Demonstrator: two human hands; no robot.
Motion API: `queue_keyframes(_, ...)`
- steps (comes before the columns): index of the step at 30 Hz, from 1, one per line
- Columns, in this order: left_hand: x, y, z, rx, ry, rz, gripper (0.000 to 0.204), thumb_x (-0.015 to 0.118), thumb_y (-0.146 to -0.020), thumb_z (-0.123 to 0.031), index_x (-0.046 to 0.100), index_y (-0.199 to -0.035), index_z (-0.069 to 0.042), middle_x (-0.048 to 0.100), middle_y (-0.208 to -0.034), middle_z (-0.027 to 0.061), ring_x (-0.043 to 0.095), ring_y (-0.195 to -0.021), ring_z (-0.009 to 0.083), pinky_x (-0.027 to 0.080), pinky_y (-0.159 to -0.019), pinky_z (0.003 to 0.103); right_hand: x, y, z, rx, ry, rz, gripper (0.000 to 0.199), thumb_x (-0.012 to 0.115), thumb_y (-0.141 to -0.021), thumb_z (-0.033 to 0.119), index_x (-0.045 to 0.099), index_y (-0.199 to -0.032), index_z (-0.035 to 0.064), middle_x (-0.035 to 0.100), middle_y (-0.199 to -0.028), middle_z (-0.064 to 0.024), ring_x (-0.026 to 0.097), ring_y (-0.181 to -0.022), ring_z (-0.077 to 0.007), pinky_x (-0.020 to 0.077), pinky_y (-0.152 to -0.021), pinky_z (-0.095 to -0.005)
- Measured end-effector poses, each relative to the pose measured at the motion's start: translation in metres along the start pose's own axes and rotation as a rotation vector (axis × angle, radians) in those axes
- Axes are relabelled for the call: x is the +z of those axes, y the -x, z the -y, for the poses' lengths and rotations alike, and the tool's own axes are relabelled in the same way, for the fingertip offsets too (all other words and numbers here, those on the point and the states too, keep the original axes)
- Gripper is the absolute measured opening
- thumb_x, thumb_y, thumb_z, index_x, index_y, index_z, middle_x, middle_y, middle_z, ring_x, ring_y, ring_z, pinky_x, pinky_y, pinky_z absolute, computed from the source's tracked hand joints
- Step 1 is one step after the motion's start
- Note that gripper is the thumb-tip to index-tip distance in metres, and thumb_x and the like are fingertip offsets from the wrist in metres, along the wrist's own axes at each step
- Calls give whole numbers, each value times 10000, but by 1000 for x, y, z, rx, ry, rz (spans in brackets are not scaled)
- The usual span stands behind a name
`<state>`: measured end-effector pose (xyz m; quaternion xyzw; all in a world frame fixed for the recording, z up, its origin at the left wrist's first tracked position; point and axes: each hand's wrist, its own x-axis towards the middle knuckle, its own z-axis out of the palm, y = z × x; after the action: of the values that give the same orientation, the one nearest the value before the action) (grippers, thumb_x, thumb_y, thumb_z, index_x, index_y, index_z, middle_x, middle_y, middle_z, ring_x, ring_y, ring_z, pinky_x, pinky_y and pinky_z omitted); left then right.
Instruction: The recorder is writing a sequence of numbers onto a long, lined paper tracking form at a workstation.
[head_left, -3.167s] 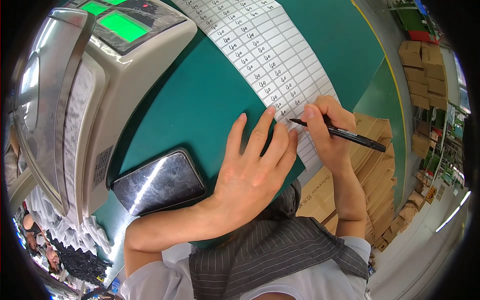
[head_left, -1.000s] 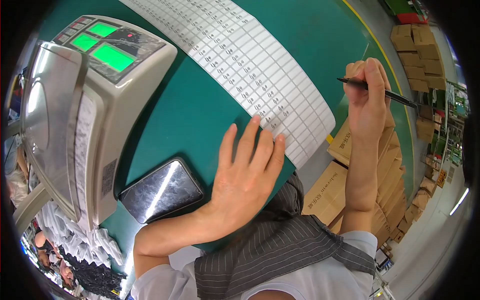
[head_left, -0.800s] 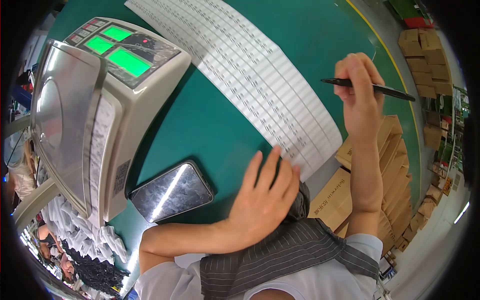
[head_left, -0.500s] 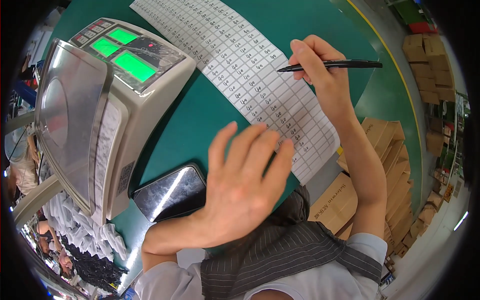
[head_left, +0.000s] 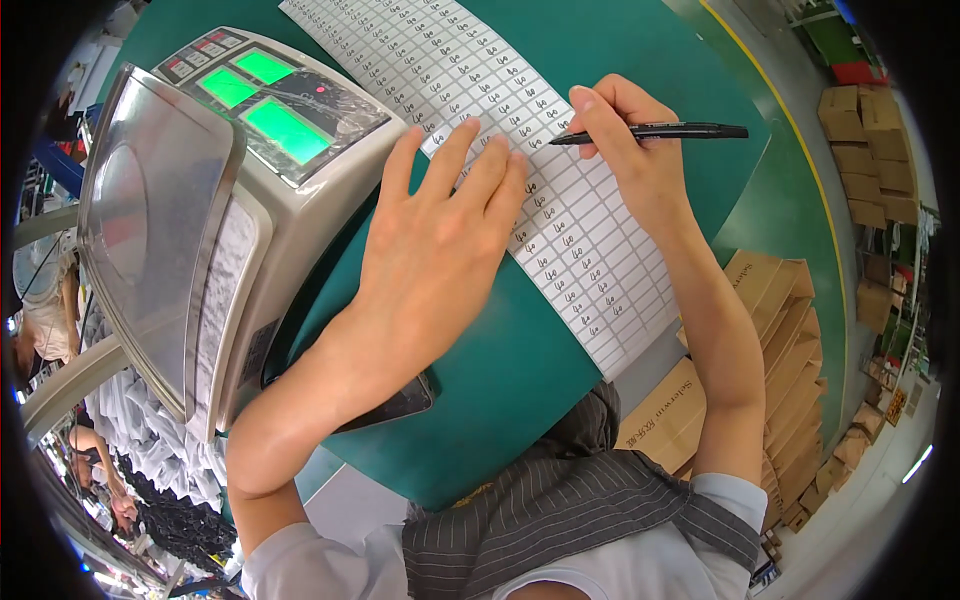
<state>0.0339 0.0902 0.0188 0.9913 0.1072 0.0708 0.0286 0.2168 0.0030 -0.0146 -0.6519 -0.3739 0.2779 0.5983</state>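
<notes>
A long white sheet of labels (head_left: 610, 300) runs diagonally over the green table, its grid cells partly filled with handwritten marks. Spread flat, my left hand (head_left: 440, 230) rests with its fingertips on the sheet's left edge. My right hand (head_left: 630, 150) pinches a black pen (head_left: 690, 131), whose tip points left at a cell; whether it touches the paper I cannot tell. Beneath my left forearm lies a dark phone (head_left: 405, 402), mostly hidden. Left of my left hand stands a pale weighing scale (head_left: 330, 190) with green lit displays and a clear-covered pan.
The green table (head_left: 480, 370) has a curved right edge. Beyond it, brown cardboard boxes (head_left: 660, 415) stand close to my right arm, and more cartons (head_left: 860, 140) are stacked far right. Grey-white cloth pieces (head_left: 150, 430) are heaped at the lower left. People show at the left rim.
My left hand has moved up and left from above the sheet's near part onto its left edge, its forearm now covering most of the phone. My right hand with the pen has shifted slightly left.
</notes>
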Motion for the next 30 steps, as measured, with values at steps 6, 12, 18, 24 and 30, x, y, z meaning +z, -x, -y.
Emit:
queue_keyframes(6,6,-4,5,22,7,2,436,529,-803,2,581,-1230,-69,565,-1248,91,484,-1230,283,304,-1061,499,2,1,6,-9,20,8,264,640,-899,192,574,-710,21,573,-623,9,480,-546,-31,353,-483,-202)
queue_keyframes(12,5,-8,4,41,-18,1,429,536,-783,9,599,-1200,-69,568,-1223,90,493,-1209,277,307,-1064,494,3,4,-3,-20,136,4,278,634,-904,179,555,-689,22,521,-574,24,432,-518,-30,325,-457,-217)
queue_keyframes(18,3,-9,5,39,-15,17,424,543,-782,8,599,-1196,-64,569,-1211,88,492,-1214,274,307,-1067,494,3,4,-6,-40,179,-26,265,652,-890,147,543,-686,18,507,-562,23,410,-518,-30,321,-463,-217)
queue_keyframes(24,4,-10,2,33,-21,10,403,548,-789,-1,613,-1182,-62,574,-1192,87,500,-1203,278,310,-1065,494,5,4,-5,-38,189,-2,269,663,-887,155,547,-687,17,508,-562,22,415,-523,-31,313,-462,-217)
queue_keyframes(30,4,-10,2,31,-25,-10,389,548,-789,2,627,-1165,-58,583,-1175,87,509,-1189,282,314,-1064,492,4,3,-7,-66,249,11,282,664,-886,154,531,-678,18,472,-550,27,373,-512,-40,294,-455,-229)
